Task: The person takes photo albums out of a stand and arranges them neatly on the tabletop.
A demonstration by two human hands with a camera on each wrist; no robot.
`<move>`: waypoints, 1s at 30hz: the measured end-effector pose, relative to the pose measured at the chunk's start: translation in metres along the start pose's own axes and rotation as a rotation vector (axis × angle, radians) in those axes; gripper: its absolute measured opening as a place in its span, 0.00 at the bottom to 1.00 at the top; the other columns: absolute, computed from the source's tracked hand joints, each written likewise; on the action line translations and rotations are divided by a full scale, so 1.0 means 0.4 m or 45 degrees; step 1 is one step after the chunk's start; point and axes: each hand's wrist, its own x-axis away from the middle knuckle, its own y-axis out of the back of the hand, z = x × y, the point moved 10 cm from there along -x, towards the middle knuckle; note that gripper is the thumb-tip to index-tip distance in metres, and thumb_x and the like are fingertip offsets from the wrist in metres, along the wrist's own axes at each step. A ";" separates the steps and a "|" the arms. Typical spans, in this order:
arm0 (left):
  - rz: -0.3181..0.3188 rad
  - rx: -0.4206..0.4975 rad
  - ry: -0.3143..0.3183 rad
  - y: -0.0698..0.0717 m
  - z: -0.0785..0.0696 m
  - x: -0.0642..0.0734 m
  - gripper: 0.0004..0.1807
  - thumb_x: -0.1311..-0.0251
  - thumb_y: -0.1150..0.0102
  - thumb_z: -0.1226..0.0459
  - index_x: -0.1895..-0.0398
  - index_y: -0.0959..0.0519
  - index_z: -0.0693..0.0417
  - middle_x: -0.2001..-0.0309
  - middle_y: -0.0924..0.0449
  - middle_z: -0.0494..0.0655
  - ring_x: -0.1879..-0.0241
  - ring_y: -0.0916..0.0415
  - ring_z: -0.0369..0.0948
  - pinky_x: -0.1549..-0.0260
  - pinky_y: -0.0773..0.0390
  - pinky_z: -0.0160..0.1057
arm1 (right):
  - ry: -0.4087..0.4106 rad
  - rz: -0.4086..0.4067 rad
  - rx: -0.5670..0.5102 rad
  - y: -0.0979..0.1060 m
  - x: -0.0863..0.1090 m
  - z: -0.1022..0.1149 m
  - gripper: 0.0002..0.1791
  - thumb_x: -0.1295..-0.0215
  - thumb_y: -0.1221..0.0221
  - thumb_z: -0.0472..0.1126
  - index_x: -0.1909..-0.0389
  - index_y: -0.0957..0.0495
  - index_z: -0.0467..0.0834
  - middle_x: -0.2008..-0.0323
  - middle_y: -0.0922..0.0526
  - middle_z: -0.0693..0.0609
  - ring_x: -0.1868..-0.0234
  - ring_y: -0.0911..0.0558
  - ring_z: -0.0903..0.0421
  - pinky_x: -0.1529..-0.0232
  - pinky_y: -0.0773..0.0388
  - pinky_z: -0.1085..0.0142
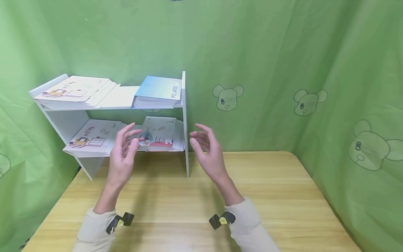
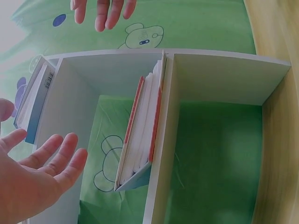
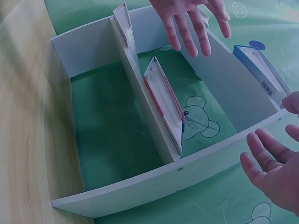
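My left hand [image 1: 122, 154] hangs in the air in front of the lower tier of a white two-tier shelf [image 1: 186, 140], its fingers loosely bent and holding nothing. To the right of the shelf's side panel, my right hand [image 1: 209, 154] is also raised, relaxed, with its palm turned inward. On the upper tier lie a pale illustrated book stack [image 1: 75, 91] at left and a blue book marked POLAROID [image 1: 158, 87] at right. Below are another pale book stack [image 1: 94, 136] and, partly covered by my left fingers, a book with a red lower edge [image 1: 160, 131].
The shelf stands at the back left of a wooden table [image 1: 261, 196]. A green curtain [image 1: 264, 45] printed with bear faces hangs behind and at both sides. Each sleeved wrist carries a small black camera [image 1: 127, 218].
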 end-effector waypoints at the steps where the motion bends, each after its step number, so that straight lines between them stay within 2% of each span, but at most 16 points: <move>1: 0.004 0.009 0.000 -0.001 0.000 0.000 0.24 0.29 0.58 0.67 0.31 0.40 0.52 0.41 0.30 0.57 0.47 0.28 0.58 0.46 0.25 0.38 | -0.003 0.002 -0.009 0.000 -0.002 -0.001 0.24 0.34 0.45 0.33 0.37 0.36 0.41 0.50 0.23 0.36 0.47 0.24 0.43 0.44 0.26 0.51; 4: 0.010 0.028 -0.003 -0.003 -0.002 -0.002 0.23 0.29 0.58 0.67 0.32 0.40 0.53 0.42 0.30 0.59 0.48 0.28 0.57 0.47 0.25 0.36 | -0.032 0.006 -0.038 0.001 -0.007 -0.007 0.24 0.33 0.45 0.33 0.38 0.36 0.40 0.50 0.24 0.35 0.47 0.24 0.43 0.43 0.26 0.53; 10: 0.012 0.039 -0.012 -0.002 -0.012 -0.013 0.23 0.29 0.58 0.68 0.32 0.40 0.53 0.42 0.30 0.61 0.49 0.25 0.42 0.48 0.25 0.33 | -0.051 -0.007 -0.091 0.005 -0.023 -0.011 0.22 0.33 0.46 0.33 0.39 0.35 0.39 0.51 0.23 0.34 0.48 0.23 0.41 0.42 0.26 0.57; 12: 0.020 0.040 -0.011 -0.003 -0.016 -0.018 0.24 0.29 0.58 0.67 0.31 0.41 0.50 0.42 0.30 0.61 0.49 0.26 0.40 0.48 0.25 0.33 | -0.034 -0.010 -0.113 0.004 -0.030 -0.008 0.22 0.33 0.46 0.32 0.39 0.35 0.38 0.51 0.24 0.33 0.48 0.23 0.39 0.42 0.26 0.57; 17: 0.024 0.052 0.002 -0.002 -0.018 -0.028 0.25 0.29 0.58 0.66 0.30 0.43 0.46 0.42 0.30 0.60 0.47 0.26 0.45 0.46 0.25 0.33 | -0.031 -0.016 -0.156 0.001 -0.046 -0.007 0.21 0.34 0.46 0.31 0.40 0.34 0.36 0.52 0.24 0.31 0.49 0.23 0.37 0.44 0.24 0.58; 22: 0.010 0.148 0.006 0.008 0.004 -0.042 0.25 0.29 0.57 0.66 0.30 0.43 0.49 0.43 0.29 0.62 0.49 0.26 0.54 0.51 0.22 0.34 | -0.064 -0.026 -0.200 -0.005 -0.056 -0.010 0.21 0.34 0.46 0.31 0.40 0.35 0.35 0.51 0.25 0.30 0.51 0.23 0.36 0.46 0.23 0.58; 27: -0.011 0.210 -0.009 0.020 0.032 -0.057 0.25 0.30 0.55 0.63 0.31 0.42 0.47 0.44 0.29 0.61 0.50 0.25 0.53 0.53 0.21 0.36 | -0.113 -0.048 -0.268 -0.009 -0.067 -0.008 0.22 0.34 0.47 0.30 0.39 0.36 0.36 0.50 0.27 0.29 0.52 0.23 0.35 0.50 0.20 0.58; 30: -0.027 0.203 -0.013 0.024 0.033 -0.065 0.24 0.29 0.55 0.62 0.31 0.41 0.45 0.44 0.28 0.60 0.50 0.26 0.54 0.52 0.21 0.38 | -0.130 -0.058 -0.287 -0.011 -0.073 -0.003 0.23 0.34 0.47 0.31 0.39 0.37 0.36 0.50 0.28 0.29 0.52 0.23 0.34 0.52 0.19 0.60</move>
